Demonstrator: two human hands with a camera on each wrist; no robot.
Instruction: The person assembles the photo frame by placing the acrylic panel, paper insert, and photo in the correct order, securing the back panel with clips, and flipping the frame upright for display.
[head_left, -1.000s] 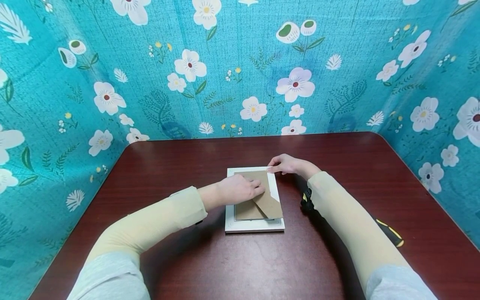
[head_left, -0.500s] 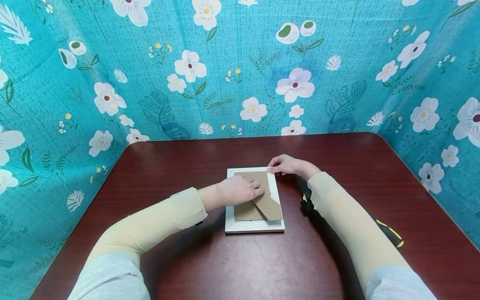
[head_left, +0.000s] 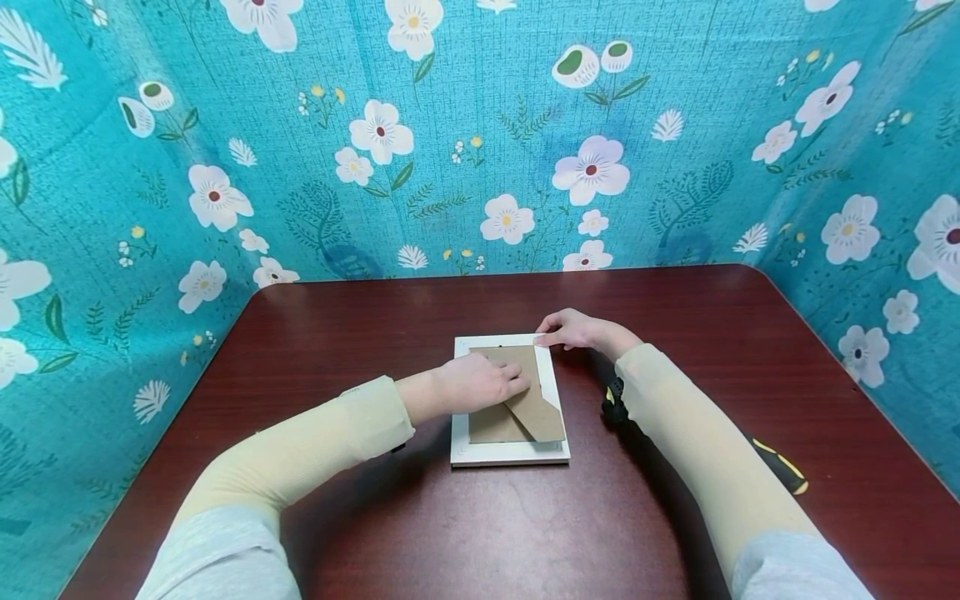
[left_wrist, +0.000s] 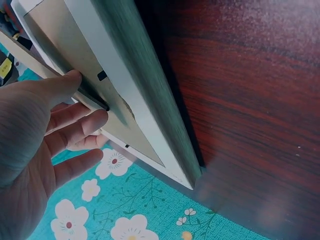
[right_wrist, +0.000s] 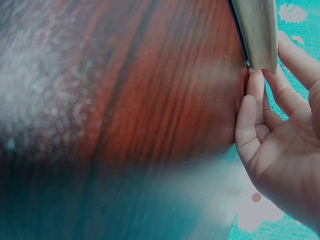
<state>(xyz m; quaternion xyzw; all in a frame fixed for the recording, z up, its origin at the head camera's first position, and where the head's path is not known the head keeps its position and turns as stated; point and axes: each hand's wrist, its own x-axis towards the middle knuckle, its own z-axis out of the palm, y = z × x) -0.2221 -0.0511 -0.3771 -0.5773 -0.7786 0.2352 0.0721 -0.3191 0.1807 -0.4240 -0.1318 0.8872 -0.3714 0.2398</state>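
Observation:
A white rectangular frame (head_left: 510, 454) lies on the table with its back up and a brown backing board (head_left: 491, 427) inside the border. A brown stand flap (head_left: 546, 417) sits slanted over the board. The left hand (head_left: 480, 383) is over the board; in the left wrist view this hand (left_wrist: 45, 130) pinches the flap (left_wrist: 31, 59) between thumb and fingers. At the frame's far right corner, the right hand (head_left: 573, 328) grips the edge. In the right wrist view, the right hand's (right_wrist: 290, 135) fingers touch the frame's end (right_wrist: 257, 35).
Right of the frame, a black object with some yellow (head_left: 615, 402) lies partly behind the right sleeve. A black and yellow handle (head_left: 782, 468) shows farther right, beyond the forearm. Flowered blue cloth (head_left: 450, 167) stands behind the dark red table (head_left: 375, 317).
The backing board has slid slightly towards the person, and a small dark tab shows at the far border. Both hands have stayed nearly in place.

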